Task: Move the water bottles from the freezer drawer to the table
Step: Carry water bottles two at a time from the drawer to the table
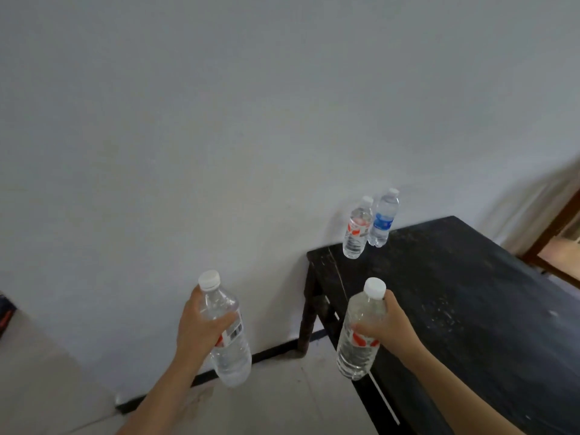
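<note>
Left hand: the left hand [201, 328] has its fingers wrapped round the upper body of a clear bottle [227, 332], white cap up, held over the floor beside the table's left end.
Right hand: the right hand [384, 328] grips a second bottle [361, 331] at its red label, over the tabletop's near left edge.
Table: black table [455, 293] against the wall.
Far left corner: a red-label bottle [357, 229] and a blue-label bottle [383, 219] stand upright, just beside each other.
</note>
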`<state>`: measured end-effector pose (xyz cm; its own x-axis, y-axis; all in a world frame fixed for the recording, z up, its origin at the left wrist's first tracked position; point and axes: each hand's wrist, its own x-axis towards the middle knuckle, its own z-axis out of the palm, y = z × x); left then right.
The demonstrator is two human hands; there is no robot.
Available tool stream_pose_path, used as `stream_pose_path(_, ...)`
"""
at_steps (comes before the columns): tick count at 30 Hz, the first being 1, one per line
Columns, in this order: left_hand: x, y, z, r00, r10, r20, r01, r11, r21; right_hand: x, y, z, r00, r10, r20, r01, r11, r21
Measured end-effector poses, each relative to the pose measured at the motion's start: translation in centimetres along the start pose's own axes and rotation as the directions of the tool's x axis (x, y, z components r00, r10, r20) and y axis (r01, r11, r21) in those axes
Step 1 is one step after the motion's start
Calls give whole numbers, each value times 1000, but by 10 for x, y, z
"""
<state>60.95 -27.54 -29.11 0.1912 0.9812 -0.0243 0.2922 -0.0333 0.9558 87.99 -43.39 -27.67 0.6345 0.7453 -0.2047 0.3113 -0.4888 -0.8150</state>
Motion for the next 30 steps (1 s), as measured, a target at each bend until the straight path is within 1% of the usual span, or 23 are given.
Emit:
stream_pose_path(5, 63, 2, 8, 993, -6, 114, 3, 1000, 20, 13, -11, 9, 987, 76, -139, -68, 996, 57)
stream_pose_path(8, 86, -4, 27, 983, -38, 181, 34, 999, 27, 15, 3, 9, 967, 151, -206, -133, 986, 97)
stream_pose_path(11, 97, 5, 57, 962, -19, 274, 16, 1000, 15, 10, 18, 2, 931, 238, -276, -216, 971, 107)
stream_pose_path(15, 98, 23, 112, 909, 61, 413, -55, 998, -26, 10, 45, -23, 855, 353, -380, -328, 936, 131)
stream_pose_path(16, 96, 30, 125, 898, 88, 431, -72, 996, -54, 11, 53, -30, 832, 385, -400, -344, 923, 172)
stream_pose_path(19, 93, 52, 169, 861, 150, 486, -110, 988, -111, 16, 72, -54, 767, 431, -475, -339, 901, 270)
stream_pose_path(21, 96, 64, 197, 837, 184, 516, -135, 982, -131, 21, 71, -72, 734, 463, -497, -329, 883, 336)
stream_pose_path(23, 105, 79, 226, 800, 221, 558, -188, 975, -117, 33, 75, -90, 725, 471, -503, -306, 874, 378)
stream_pose_path(25, 115, 92, 253, 739, 272, 617, -254, 960, -119, 48, 82, -107, 713, 477, -515, -279, 866, 415)
stream_pose_path(26, 118, 98, 271, 719, 283, 635, -282, 954, -106, 57, 91, -117, 711, 474, -519, -259, 863, 433)
stream_pose_path(30, 124, 111, 324, 675, 303, 672, -335, 938, -87, 78, 115, -139, 708, 471, -527, -224, 856, 465)
